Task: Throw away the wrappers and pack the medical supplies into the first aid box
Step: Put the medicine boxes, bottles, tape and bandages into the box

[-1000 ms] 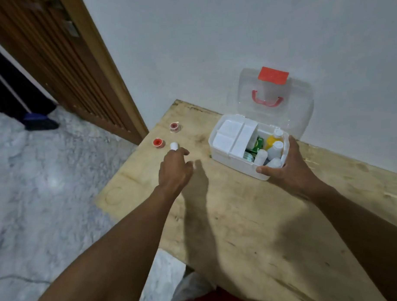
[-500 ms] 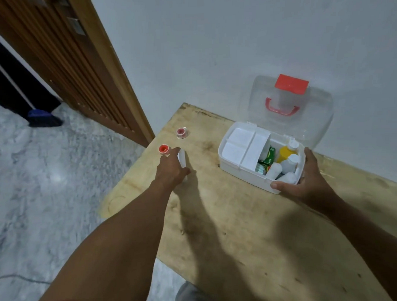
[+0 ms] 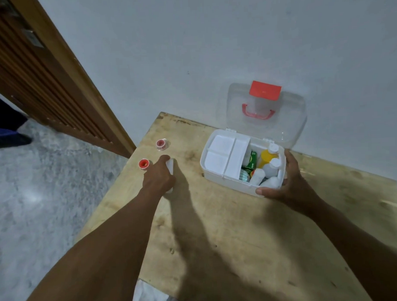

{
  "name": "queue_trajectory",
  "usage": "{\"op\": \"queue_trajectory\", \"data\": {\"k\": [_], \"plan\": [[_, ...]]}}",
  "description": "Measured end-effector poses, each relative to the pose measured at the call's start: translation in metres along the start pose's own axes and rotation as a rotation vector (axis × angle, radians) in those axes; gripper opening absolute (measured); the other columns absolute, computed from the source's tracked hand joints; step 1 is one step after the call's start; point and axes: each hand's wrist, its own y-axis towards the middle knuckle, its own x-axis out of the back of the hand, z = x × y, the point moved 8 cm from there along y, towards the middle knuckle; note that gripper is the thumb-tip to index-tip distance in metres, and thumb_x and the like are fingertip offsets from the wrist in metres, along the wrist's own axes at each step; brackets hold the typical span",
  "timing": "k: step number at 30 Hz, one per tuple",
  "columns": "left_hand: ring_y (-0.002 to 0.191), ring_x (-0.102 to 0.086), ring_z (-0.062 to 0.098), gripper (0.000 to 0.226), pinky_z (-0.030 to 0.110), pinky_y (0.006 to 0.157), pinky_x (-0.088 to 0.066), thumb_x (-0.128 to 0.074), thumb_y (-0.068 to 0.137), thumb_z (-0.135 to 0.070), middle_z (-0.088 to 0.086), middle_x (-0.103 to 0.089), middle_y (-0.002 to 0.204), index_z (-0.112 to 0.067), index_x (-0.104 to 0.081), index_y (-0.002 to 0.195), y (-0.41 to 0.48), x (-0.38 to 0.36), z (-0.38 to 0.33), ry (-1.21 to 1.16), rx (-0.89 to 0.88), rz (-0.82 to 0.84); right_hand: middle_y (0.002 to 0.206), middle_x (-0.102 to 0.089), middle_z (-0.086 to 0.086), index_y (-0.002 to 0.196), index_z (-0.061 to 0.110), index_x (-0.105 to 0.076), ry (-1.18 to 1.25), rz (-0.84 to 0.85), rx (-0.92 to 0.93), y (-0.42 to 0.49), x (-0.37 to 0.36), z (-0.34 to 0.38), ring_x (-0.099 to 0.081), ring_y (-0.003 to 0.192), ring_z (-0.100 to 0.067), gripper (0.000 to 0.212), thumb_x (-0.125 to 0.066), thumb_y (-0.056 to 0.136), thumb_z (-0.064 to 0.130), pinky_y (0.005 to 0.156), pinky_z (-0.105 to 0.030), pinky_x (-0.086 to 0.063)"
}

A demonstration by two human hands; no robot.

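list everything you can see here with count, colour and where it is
table: 1, pale wood, against the wall
first aid box: 1, white with clear open lid, table's far right
tray: 1, white, box's left part
bottles: about 3 white, 1 yellow, box's right part
green packets: count unclear, among the bottles
tape rolls: 2, red-cored, table's far left
container: 1, white, in the left hand
door: 1, brown, far left
left hand: grips the container
right hand: holds the box's near corner
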Motion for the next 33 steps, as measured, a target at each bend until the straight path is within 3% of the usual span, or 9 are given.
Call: {"op": "queue_trajectory", "data": {"k": [4,6,8,10,13,17,22,28,33], "plan": [[0.109,-0.060,0.031,0.074,0.031,0.075,-0.048,-0.072,0.077,-0.010,0.010,-0.060,0.125,-0.024,-0.041,0.144,-0.008,0.023,-0.030,-0.161,-0.058,-0.044,0.143,-0.047,0.010,0.148,0.037,-0.025,0.012,-0.001,-0.045,-0.003,0.001,-0.007,-0.053,0.130,-0.012,0.125,-0.098,0.047,0.039,0.108,-0.048,-0.048],[0.109,-0.059,0.030,0.072,0.038,0.078,-0.056,-0.076,0.077,-0.008,0.007,-0.056,0.127,-0.026,-0.046,0.140,-0.012,0.039,-0.046,-0.362,-0.062,-0.030,0.145,-0.044,0.012,0.150,0.039,-0.021,-0.025,-0.001,-0.054,-0.004,0.000,-0.007,-0.049,0.133,-0.013,0.128,-0.098,0.047,0.045,0.110,-0.048,-0.045],[0.098,-0.066,0.029,0.069,0.041,0.072,-0.061,-0.077,0.078,-0.003,0.013,-0.061,0.118,-0.029,-0.049,0.136,-0.019,0.047,-0.067,-0.589,-0.067,0.094,0.148,-0.041,0.013,0.150,0.042,-0.018,-0.064,-0.007,-0.076,-0.004,0.000,-0.009,-0.045,0.136,-0.014,0.132,-0.096,0.044,0.055,0.112,-0.048,-0.043],[0.086,-0.070,0.024,0.065,0.035,0.069,-0.060,-0.075,0.081,-0.002,0.019,-0.068,0.107,-0.030,-0.050,0.133,-0.029,0.050,-0.095,-0.647,-0.124,0.252,0.153,-0.035,0.013,0.153,0.042,-0.012,-0.090,-0.009,-0.098,-0.003,0.001,-0.015,-0.039,0.142,-0.014,0.141,-0.093,0.040,0.065,0.115,-0.048,-0.039],[0.079,-0.071,0.021,0.061,0.035,0.073,-0.060,-0.075,0.081,-0.003,0.016,-0.070,0.098,-0.031,-0.052,0.130,-0.042,0.045,-0.133,-0.591,-0.218,0.366,0.153,-0.035,0.016,0.153,0.042,-0.009,-0.092,0.003,-0.095,-0.004,0.002,-0.013,-0.039,0.142,-0.012,0.141,-0.093,0.042,0.065,0.116,-0.046,-0.038],[0.079,-0.065,0.022,0.063,0.038,0.072,-0.061,-0.077,0.077,0.000,0.006,-0.064,0.084,-0.028,-0.053,0.129,-0.041,0.025,-0.164,-0.469,-0.275,0.358,0.148,-0.040,0.019,0.150,0.046,-0.014,-0.078,0.006,-0.082,-0.004,0.002,-0.011,-0.042,0.140,-0.012,0.134,-0.095,0.044,0.058,0.114,-0.047,-0.041],[0.086,-0.060,0.026,0.067,0.035,0.065,-0.059,-0.079,0.071,-0.004,0.012,-0.061,0.101,-0.029,-0.054,0.128,-0.033,-0.002,-0.181,-0.310,-0.321,0.360,0.156,-0.029,0.018,0.155,0.041,-0.006,-0.111,0.023,-0.129,-0.001,0.001,-0.023,-0.036,0.144,-0.013,0.145,-0.092,0.041,0.068,0.113,-0.047,-0.042],[0.080,-0.056,0.023,0.067,0.027,0.054,-0.052,-0.080,0.072,-0.005,0.010,-0.056,0.097,-0.026,-0.053,0.130,-0.024,-0.015,-0.186,-0.197,-0.332,0.359,0.155,-0.030,0.020,0.154,0.044,-0.007,-0.117,0.008,-0.120,0.001,0.003,-0.024,-0.040,0.142,-0.014,0.142,-0.093,0.042,0.066,0.111,-0.046,-0.044],[0.088,-0.057,0.021,0.073,0.021,0.049,-0.051,-0.084,0.070,-0.010,0.007,-0.056,0.107,-0.024,-0.052,0.134,-0.023,-0.024,-0.187,-0.103,-0.373,0.334,0.154,-0.031,0.022,0.153,0.045,-0.006,-0.118,-0.003,-0.141,0.002,0.003,-0.029,-0.041,0.141,-0.014,0.144,-0.092,0.041,0.067,0.110,-0.045,-0.045]]}}
